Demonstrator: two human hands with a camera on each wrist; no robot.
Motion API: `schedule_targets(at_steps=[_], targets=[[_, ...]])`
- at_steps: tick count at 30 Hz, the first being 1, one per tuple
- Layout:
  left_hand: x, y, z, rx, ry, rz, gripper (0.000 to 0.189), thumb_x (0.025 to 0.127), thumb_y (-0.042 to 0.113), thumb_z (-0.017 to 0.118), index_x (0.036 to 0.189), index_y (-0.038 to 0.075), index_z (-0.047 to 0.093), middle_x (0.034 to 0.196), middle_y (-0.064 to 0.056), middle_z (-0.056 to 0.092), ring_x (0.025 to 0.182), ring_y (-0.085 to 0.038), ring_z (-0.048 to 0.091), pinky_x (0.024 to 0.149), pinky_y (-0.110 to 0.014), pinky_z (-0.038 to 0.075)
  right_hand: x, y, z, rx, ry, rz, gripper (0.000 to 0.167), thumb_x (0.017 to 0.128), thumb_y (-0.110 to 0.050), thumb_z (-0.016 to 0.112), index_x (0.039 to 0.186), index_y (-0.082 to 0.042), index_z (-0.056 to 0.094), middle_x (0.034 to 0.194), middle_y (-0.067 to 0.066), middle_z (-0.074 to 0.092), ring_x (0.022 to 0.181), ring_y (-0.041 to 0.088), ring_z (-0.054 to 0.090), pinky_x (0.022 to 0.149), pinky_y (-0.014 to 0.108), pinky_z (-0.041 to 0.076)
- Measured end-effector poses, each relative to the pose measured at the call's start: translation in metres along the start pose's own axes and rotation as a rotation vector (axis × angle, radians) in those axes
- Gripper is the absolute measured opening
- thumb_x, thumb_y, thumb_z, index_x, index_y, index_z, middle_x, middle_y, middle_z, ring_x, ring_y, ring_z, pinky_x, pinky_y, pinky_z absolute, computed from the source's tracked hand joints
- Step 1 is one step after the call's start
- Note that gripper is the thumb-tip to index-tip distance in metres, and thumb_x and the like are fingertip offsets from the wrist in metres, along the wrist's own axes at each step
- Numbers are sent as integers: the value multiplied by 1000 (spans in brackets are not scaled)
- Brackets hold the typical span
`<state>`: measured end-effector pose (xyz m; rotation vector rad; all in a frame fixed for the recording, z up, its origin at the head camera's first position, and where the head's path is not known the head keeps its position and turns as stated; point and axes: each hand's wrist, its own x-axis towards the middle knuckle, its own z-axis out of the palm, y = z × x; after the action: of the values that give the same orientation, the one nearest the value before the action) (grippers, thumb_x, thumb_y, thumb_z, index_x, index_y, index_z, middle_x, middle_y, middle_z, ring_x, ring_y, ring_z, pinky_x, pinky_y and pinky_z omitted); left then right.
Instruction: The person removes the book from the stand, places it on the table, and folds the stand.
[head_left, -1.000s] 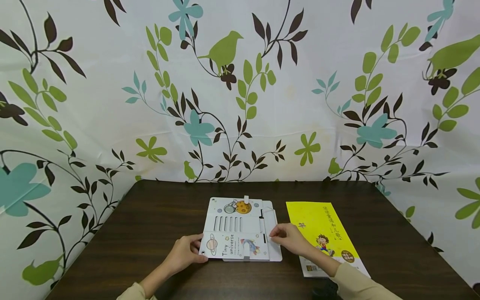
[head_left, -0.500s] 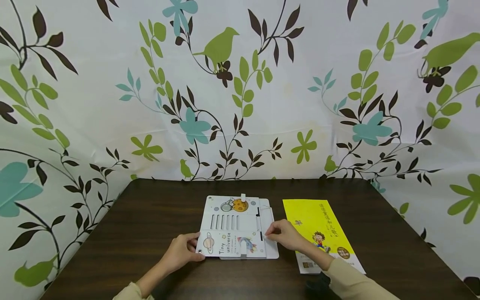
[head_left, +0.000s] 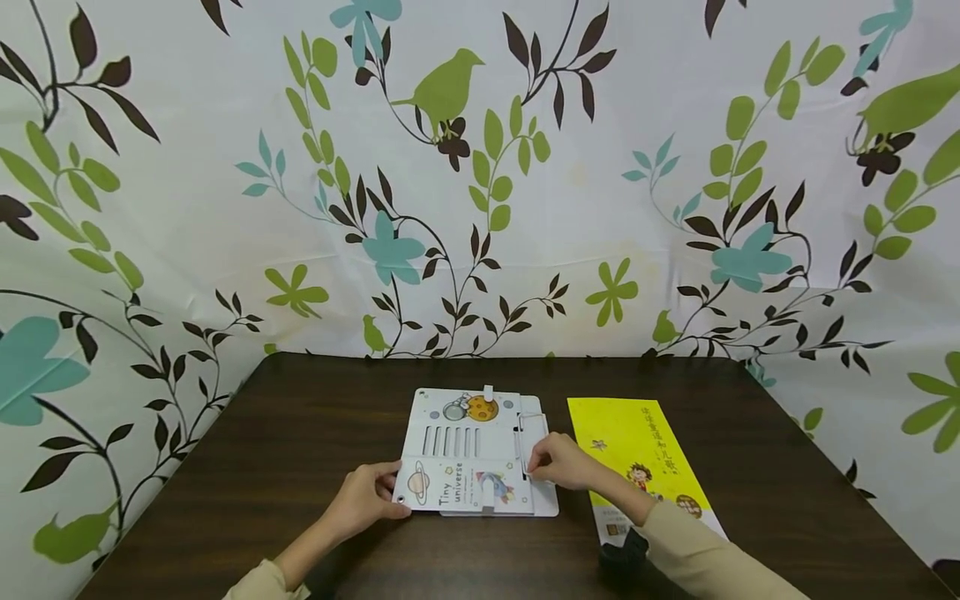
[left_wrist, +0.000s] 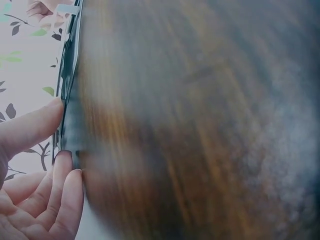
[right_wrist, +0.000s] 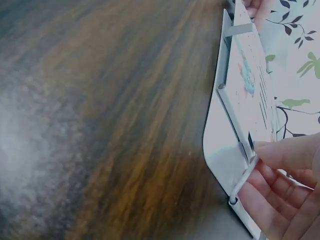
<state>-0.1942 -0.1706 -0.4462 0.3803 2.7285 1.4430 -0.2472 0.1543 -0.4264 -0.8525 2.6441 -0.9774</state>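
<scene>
A white folding book stand (head_left: 468, 446) with space drawings and "Tiny universe" print lies on the dark table. My left hand (head_left: 363, 498) grips its lower left corner, thumb on one face and fingers at the other, as the left wrist view shows. At the stand's right edge, my right hand (head_left: 564, 463) pinches a thin white wire arm (right_wrist: 244, 177) between thumb and fingers. One end of this arm joins the white back panel (right_wrist: 220, 135), which sticks out past the printed panel. A grey clip (right_wrist: 239, 30) sits on the stand's near edge.
To the right lies a yellow book (head_left: 626, 442) with a cartoon child, partly under my right forearm. A dark object (head_left: 624, 554) is beneath the right wrist. Patterned cloth (head_left: 480, 208) hangs behind the table (head_left: 315, 417).
My right hand has shifted slightly left relative to the stand, and the wire arm it pinches shows more clearly. The left hand keeps its hold on the corner. The head view has shifted slightly.
</scene>
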Motion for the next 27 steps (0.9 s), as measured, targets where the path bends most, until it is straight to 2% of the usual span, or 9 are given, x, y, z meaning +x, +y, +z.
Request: schedule_targets(at_steps=[3, 5, 8, 11, 14, 20, 27], targets=[[0, 0, 0, 0, 1, -1, 69, 57, 6, 83, 114, -17, 53, 76, -5, 58, 60, -13, 55, 49, -21, 44, -1, -3, 1, -35, 13, -4, 6, 80, -5, 67, 76, -2, 68, 72, -1, 63, 63, 9, 48, 55, 19, 42], [0, 1, 0, 2, -1, 3, 69, 57, 6, 83, 114, -17, 53, 76, -5, 59, 60, -13, 55, 49, -21, 44, -2, -7, 2, -61, 31, -31, 3, 80, -5, 66, 79, -2, 67, 73, -2, 62, 64, 8, 48, 57, 19, 43], [2, 0, 1, 9, -1, 9, 69, 57, 6, 83, 115, -17, 53, 76, -5, 59, 60, -12, 55, 49, -21, 44, -2, -15, 6, -61, 40, -101, 8, 82, -5, 64, 89, -2, 67, 76, -2, 61, 68, 7, 49, 62, 19, 46], [3, 0, 2, 17, 3, 12, 69, 57, 7, 84, 114, -16, 53, 76, -4, 59, 60, -12, 55, 49, -21, 44, -1, -24, 12, -14, 8, -152, 17, 83, -9, 64, 99, -3, 65, 81, -1, 61, 74, 6, 52, 69, 21, 48], [3, 0, 2, 17, 5, 13, 69, 57, 7, 84, 114, -16, 54, 76, -4, 59, 60, -12, 54, 49, -21, 44, 0, -30, 20, 21, -30, -162, 27, 80, -15, 68, 103, -2, 63, 85, 0, 61, 78, 8, 53, 72, 22, 48], [1, -2, 1, 19, 13, 4, 69, 57, 7, 84, 114, -16, 54, 76, -4, 59, 60, -12, 54, 49, -21, 44, 1, -34, 36, -46, 10, -183, 38, 70, -25, 77, 98, -5, 62, 87, -1, 58, 80, 9, 51, 74, 22, 45], [-1, -3, 0, 9, 6, 10, 69, 57, 7, 83, 115, -16, 53, 76, -5, 59, 60, -12, 55, 49, -21, 44, 0, -30, 47, -151, 134, -273, 32, 71, -30, 76, 90, -10, 60, 82, -5, 56, 75, 6, 47, 69, 21, 42]])
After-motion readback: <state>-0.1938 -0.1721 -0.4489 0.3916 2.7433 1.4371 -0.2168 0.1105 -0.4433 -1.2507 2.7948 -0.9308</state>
